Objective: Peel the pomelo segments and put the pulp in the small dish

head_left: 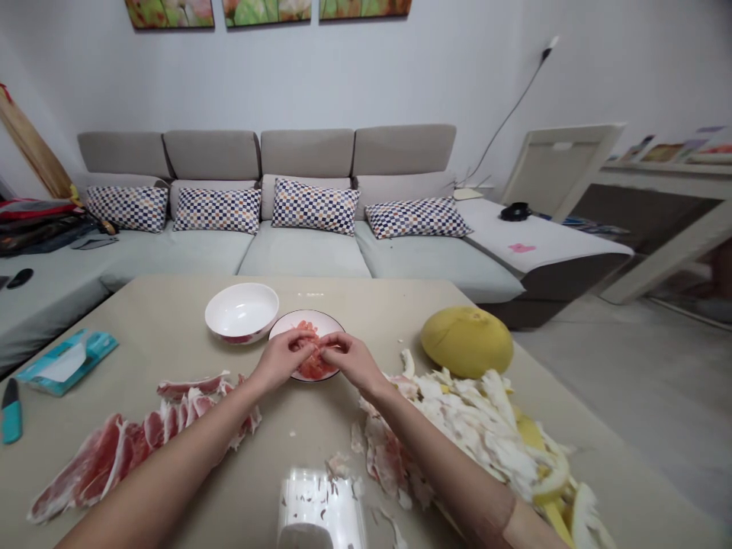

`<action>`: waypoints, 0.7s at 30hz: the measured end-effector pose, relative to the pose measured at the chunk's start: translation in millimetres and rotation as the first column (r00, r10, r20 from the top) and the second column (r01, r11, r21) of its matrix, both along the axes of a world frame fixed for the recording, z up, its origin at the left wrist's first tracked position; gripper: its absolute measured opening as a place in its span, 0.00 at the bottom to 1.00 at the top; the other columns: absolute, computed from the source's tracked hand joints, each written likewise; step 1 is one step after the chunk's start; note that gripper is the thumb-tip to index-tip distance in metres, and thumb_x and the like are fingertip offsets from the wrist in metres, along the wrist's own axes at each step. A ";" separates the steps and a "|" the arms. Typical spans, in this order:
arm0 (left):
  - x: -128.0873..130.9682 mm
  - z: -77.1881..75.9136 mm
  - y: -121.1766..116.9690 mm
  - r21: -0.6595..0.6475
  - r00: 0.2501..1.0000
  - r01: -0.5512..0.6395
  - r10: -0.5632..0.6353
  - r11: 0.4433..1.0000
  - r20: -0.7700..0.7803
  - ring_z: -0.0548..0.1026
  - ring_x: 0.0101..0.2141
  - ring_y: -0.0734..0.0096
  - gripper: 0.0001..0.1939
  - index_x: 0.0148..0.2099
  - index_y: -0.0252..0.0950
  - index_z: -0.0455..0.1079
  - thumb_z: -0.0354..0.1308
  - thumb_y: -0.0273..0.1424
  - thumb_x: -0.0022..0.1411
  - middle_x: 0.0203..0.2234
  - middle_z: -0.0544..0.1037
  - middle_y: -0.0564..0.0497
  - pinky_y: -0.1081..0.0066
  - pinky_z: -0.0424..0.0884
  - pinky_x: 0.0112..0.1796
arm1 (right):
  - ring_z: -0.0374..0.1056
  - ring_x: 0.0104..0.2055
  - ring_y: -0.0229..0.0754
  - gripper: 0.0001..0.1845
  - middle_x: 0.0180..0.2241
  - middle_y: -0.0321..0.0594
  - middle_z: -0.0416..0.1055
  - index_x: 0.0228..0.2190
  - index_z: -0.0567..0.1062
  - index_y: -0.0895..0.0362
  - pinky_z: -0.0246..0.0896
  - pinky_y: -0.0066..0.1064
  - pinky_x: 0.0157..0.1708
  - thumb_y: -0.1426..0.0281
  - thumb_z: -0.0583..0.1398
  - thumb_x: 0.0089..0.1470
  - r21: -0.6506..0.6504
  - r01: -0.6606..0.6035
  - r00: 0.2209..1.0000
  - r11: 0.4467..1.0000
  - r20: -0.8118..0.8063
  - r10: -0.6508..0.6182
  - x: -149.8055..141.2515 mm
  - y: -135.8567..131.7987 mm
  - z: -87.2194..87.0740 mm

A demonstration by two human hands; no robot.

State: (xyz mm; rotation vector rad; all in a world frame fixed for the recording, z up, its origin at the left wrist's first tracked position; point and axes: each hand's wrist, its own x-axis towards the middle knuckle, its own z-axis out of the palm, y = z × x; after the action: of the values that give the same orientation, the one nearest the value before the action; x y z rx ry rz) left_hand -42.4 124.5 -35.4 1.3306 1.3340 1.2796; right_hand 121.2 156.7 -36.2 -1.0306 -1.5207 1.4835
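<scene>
Two bare arms (183,457) are reaching from the near side. White-and-yellow peel scraps (472,412) are lying right. Farther off, over a round white dark-rimmed plate (327,323), the left hand (283,355) and right hand (351,358) are pinching small red fruit bits (314,369); more are lying below.

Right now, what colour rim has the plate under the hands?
The plate's rim looks black, best in the head view.
</scene>
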 end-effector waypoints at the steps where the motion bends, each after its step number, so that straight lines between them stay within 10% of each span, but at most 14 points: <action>1: -0.3 0.8 0.3 0.001 1.000 0.002 -0.002 1.000 0.004 0.75 0.32 0.65 0.11 0.36 0.36 0.78 0.66 0.35 0.48 0.31 0.80 0.47 0.71 0.70 0.33 | 0.69 0.26 0.39 0.09 0.23 0.33 0.74 0.29 0.74 0.57 0.62 0.29 0.30 0.71 0.62 0.40 0.001 -0.003 1.000 1.000 -0.003 0.003 0.1 0.7 -0.8; 21: -2.7 -0.7 -1.7 -0.103 0.926 0.104 -0.058 0.989 0.374 0.75 0.27 0.75 0.18 0.40 0.34 0.74 0.69 0.37 0.49 0.32 0.79 0.49 0.75 0.71 0.31 | 0.72 0.32 0.39 0.12 0.30 0.35 0.75 0.30 0.74 0.56 0.66 0.31 0.37 0.66 0.67 0.41 0.056 -0.037 0.992 0.998 -0.120 0.043 -2.5 -3.9 5.0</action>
State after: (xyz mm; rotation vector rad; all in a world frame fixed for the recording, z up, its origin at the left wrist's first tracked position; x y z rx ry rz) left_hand -45.1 122.7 -36.1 0.9887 1.0614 1.2945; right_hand 118.7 152.7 -31.2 -0.8674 -1.4948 1.4966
